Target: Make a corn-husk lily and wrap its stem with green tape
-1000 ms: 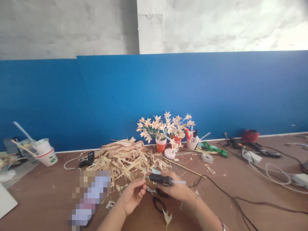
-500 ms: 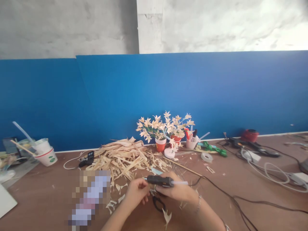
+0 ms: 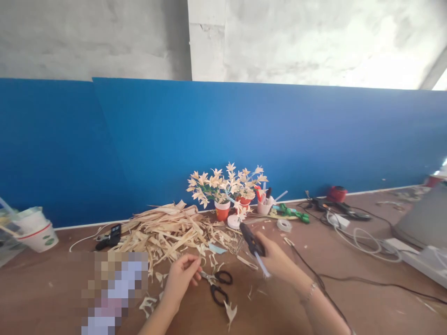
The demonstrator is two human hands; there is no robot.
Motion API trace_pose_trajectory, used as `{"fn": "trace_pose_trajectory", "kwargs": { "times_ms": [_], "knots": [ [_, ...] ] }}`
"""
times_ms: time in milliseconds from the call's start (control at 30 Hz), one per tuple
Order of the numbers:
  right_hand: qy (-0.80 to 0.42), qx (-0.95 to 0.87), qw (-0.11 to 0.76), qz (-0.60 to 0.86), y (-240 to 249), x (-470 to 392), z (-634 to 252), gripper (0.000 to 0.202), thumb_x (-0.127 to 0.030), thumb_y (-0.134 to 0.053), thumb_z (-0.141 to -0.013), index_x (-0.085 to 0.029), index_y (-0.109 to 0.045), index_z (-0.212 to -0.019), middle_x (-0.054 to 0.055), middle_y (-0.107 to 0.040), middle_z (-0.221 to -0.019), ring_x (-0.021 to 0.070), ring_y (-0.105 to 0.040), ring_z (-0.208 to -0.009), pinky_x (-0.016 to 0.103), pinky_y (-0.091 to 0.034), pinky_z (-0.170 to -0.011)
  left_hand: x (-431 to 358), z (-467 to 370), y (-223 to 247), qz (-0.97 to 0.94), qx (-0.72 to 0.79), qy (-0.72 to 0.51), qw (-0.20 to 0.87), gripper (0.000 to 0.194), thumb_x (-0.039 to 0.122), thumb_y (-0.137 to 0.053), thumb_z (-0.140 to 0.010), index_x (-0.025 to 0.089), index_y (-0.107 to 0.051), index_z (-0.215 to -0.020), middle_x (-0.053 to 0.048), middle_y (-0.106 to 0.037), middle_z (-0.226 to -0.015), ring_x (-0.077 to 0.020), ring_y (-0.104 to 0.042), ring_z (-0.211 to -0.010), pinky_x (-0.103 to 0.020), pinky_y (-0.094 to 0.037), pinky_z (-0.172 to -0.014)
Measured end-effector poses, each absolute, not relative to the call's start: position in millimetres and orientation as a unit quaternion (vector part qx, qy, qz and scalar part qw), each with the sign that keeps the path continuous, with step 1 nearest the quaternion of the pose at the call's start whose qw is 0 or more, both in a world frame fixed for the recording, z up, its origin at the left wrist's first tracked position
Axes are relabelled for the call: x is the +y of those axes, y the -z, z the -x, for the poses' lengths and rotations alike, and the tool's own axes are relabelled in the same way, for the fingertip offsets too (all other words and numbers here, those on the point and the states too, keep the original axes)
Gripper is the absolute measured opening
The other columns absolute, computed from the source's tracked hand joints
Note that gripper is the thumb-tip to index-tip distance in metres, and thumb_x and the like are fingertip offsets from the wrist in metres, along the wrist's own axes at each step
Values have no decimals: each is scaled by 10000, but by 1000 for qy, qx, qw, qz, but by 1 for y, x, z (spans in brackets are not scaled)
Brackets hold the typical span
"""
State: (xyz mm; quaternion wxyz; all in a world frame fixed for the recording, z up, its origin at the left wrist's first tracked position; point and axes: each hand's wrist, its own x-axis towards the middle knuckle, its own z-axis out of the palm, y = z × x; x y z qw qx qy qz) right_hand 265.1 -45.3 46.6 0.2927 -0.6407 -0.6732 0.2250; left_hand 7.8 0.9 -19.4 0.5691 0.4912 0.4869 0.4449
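Observation:
My right hand (image 3: 270, 253) grips a black hot glue gun (image 3: 250, 239), with a translucent glue stick (image 3: 262, 265) jutting from its rear and the nozzle pointing away from me. My left hand (image 3: 183, 274) is pinched closed at the fingertips; a small pale husk piece (image 3: 202, 253) shows just above them, though how it is held is partly hidden. Black-handled scissors (image 3: 217, 281) lie on the table right beside the left fingers. A cut husk petal piece (image 3: 230, 314) rests below the scissors. More husk scraps (image 3: 148, 304) lie left of the left wrist.
A heap of dry husk strips (image 3: 167, 228) spreads behind the left hand. Husk flowers (image 3: 216, 184) stand in a red-and-white cup (image 3: 222, 211). A tape roll (image 3: 284, 225), a tool cup (image 3: 264, 206) and cables (image 3: 349, 278) are to the right; a white cup (image 3: 40, 235) is far left.
My right hand has carried the glue gun away from my left hand, rightward, and its nozzle has swung to point away from me. The scissors are now uncovered. The view has shifted slightly right.

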Motion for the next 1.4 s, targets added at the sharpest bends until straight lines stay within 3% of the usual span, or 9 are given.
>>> {"fn": "trace_pose_trajectory", "kwargs": {
  "times_ms": [133,367,467,600,800,1200,1400],
  "knots": [
    [-73,-616,83,780,-20,-35,-307,252,-108,-477,-658,-101,-519,-906,142,-598,-891,263,-556,-859,309,-356,-679,-3,-8,13,-465,487,-453,585,315,418,-698,-564,140,-603,-677,-13,-624,-539,-110,-540,-437,-179,-382,-366],
    [9,-562,-30,827,-20,-36,-300,356,-116,-528,-656,-121,-565,-1010,198,-530,-1130,335,-454,-1085,426,-323,-792,-1,-8,15,-430,486,-460,607,328,415,-712,-551,134,-601,-679,-5,-614,-540,-95,-527,-437,-161,-354,-355],
    [43,-613,36,788,-32,-24,-259,204,-126,-455,-741,-146,-643,-818,146,-625,-950,280,-525,-974,382,-318,-786,0,-7,16,-414,481,-466,616,323,402,-714,-557,133,-597,-693,0,-609,-541,-88,-515,-432,-154,-333,-352],
    [-65,-724,142,672,-23,8,-198,231,-188,-447,-788,-196,-660,-700,51,-654,-757,164,-576,-737,248,-344,-661,-4,-7,12,-408,468,-481,619,289,377,-703,-591,133,-598,-706,8,-600,-546,-81,-512,-436,-150,-318,-363],
    [-53,-716,183,672,9,35,-166,157,-163,-507,-753,-169,-662,-773,87,-611,-873,199,-536,-875,254,-351,-736,-3,-7,14,-391,458,-485,634,273,363,-705,-599,135,-589,-693,8,-602,-544,-74,-508,-427,-146,-292,-367],
    [-37,-716,205,667,25,38,-171,167,-128,-444,-780,-152,-606,-747,110,-558,-894,228,-485,-881,307,-345,-767,-6,-8,7,-344,429,-469,691,274,336,-731,-585,132,-564,-658,14,-590,-549,-56,-485,-428,-148,-256,-377],
    [-59,-715,353,601,17,35,-172,167,-132,-382,-820,-153,-540,-768,85,-560,-837,204,-498,-832,308,-368,-761,-5,-6,7,-319,420,-473,706,267,319,-739,-579,138,-561,-663,24,-577,-545,-45,-470,-423,-141,-240,-377]
  ]
}}
